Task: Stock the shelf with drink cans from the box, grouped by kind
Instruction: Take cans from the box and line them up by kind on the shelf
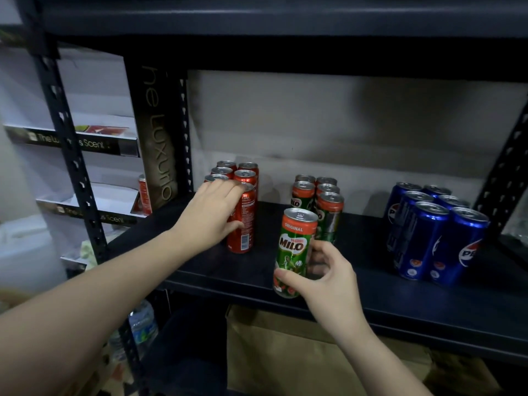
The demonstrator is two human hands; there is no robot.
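1. Your left hand point(213, 212) wraps its fingers and thumb round the front red can point(243, 224), which stands on the shelf point(257, 270) at the front of the red cans point(233, 174).
2. Your right hand point(325, 278) pinches the lower part of a green Milo can point(294, 247), thumb in front and fingers behind, held tilted at the shelf's front edge.
3. That can sits just in front of the green cans point(318, 198) standing mid-shelf.
4. The blue cans point(434, 230) stand grouped well to the right.
5. A brown cardboard box point(285, 352) lies below the shelf.
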